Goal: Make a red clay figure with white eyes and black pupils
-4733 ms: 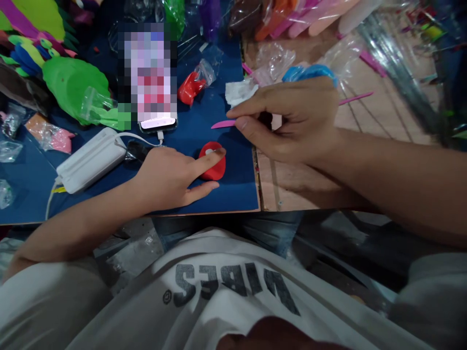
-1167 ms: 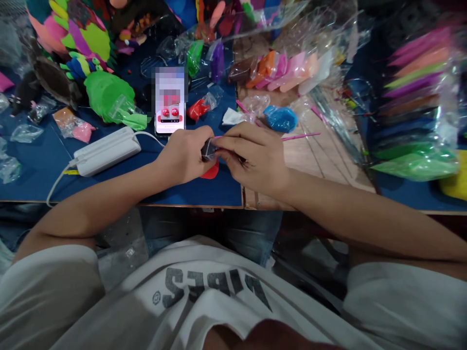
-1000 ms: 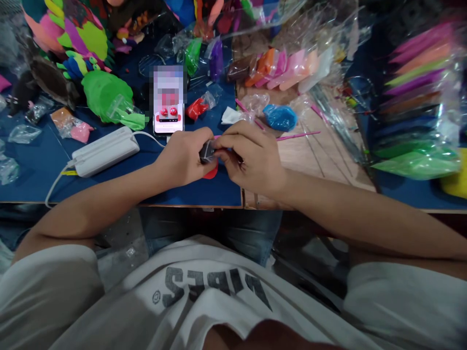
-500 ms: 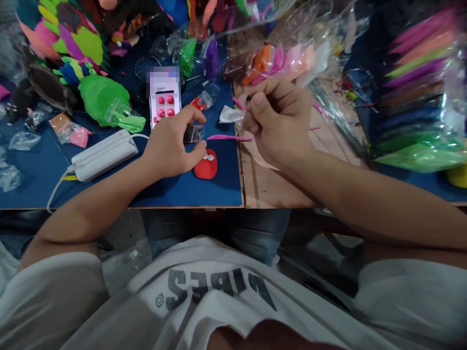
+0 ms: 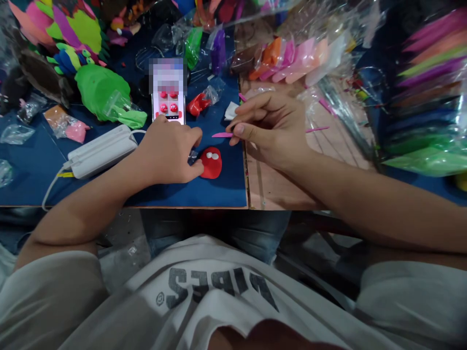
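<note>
A red clay figure (image 5: 211,163) with two white dots lies on the blue mat (image 5: 204,194). My left hand (image 5: 168,153) rests just left of it, fingers curled over a small dark bag (image 5: 192,156) that is mostly hidden. Above the figure, my right hand (image 5: 273,129) pinches a pink modelling tool (image 5: 221,134) between thumb and forefinger, its tip pointing left. A phone (image 5: 168,99) showing red figures stands behind my left hand.
A white power bank (image 5: 100,151) with a cable lies at left. Green clay in a bag (image 5: 105,95), a red clay bag (image 5: 199,103), coloured clay packs (image 5: 288,58) and foam shapes (image 5: 65,34) crowd the back. Bagged clay sticks (image 5: 426,97) lie at right.
My right hand has come down from the back and now holds the pink tool over the red figure. My left hand has drawn the dark bag down beside the figure.
</note>
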A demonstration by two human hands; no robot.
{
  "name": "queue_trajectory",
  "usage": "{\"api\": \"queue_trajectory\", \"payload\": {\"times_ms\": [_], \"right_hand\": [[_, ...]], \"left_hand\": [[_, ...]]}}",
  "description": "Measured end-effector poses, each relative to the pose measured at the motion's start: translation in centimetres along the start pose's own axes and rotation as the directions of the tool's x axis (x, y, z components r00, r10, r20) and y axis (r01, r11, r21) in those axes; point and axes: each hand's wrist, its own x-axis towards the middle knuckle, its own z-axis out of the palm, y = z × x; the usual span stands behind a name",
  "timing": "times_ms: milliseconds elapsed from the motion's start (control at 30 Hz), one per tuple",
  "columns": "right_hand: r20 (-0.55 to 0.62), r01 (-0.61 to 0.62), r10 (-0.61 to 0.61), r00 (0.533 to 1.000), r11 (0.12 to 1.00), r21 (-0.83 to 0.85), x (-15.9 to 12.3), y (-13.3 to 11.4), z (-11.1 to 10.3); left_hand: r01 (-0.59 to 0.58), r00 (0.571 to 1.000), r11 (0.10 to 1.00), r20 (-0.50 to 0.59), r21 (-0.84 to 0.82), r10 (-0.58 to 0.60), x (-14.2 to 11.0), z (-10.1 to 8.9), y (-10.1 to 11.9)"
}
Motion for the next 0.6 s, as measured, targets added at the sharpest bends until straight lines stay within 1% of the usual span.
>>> {"api": "queue_trajectory", "payload": {"times_ms": [67, 133, 233, 300, 367, 433, 533, 600], "right_hand": [[0.015, -0.018, 0.019, 1.000, 0.998, -0.058, -0.6, -0.3, 0.3], [0.031, -0.045, 0.048, 0.998, 0.994, -0.095, -1.2, -0.8, 0.7], [0.062, -0.071, 0.078, 0.995, 0.991, -0.111, -2.0, -1.5, 1.3], [0.067, -0.081, 0.089, 0.994, 0.989, -0.121, -2.3, -1.8, 1.6], [0.061, -0.089, 0.099, 0.993, 0.986, -0.142, -2.4, -1.9, 1.8], [0.054, -0.092, 0.102, 0.993, 0.982, -0.167, -2.5, -1.9, 1.8], [0.045, -0.083, 0.094, 0.995, 0.975, -0.206, -2.6, -1.8, 1.7], [0.015, -0.056, 0.061, 0.998, 0.969, -0.242, -2.4, -1.6, 1.4]], "left_hand": [[-0.012, 0.997, 0.999, -0.074, -0.053, 0.008, -0.2, 0.2, 0.3], [-0.058, 0.982, 0.993, -0.183, -0.104, 0.038, -0.4, 0.8, 0.5], [-0.199, 0.934, 0.975, -0.320, -0.102, 0.157, -0.5, 2.1, 0.3], [-0.287, 0.895, 0.955, -0.375, -0.072, 0.241, -0.5, 2.9, 0.0], [-0.337, 0.866, 0.940, -0.408, -0.047, 0.290, -0.6, 3.6, -0.4], [-0.360, 0.848, 0.932, -0.428, -0.034, 0.312, -0.6, 3.9, -0.5], [-0.378, 0.827, 0.925, -0.464, -0.043, 0.317, -0.5, 3.8, -0.3], [-0.380, 0.793, 0.921, -0.543, -0.085, 0.277, -0.3, 3.5, -0.1]]}}
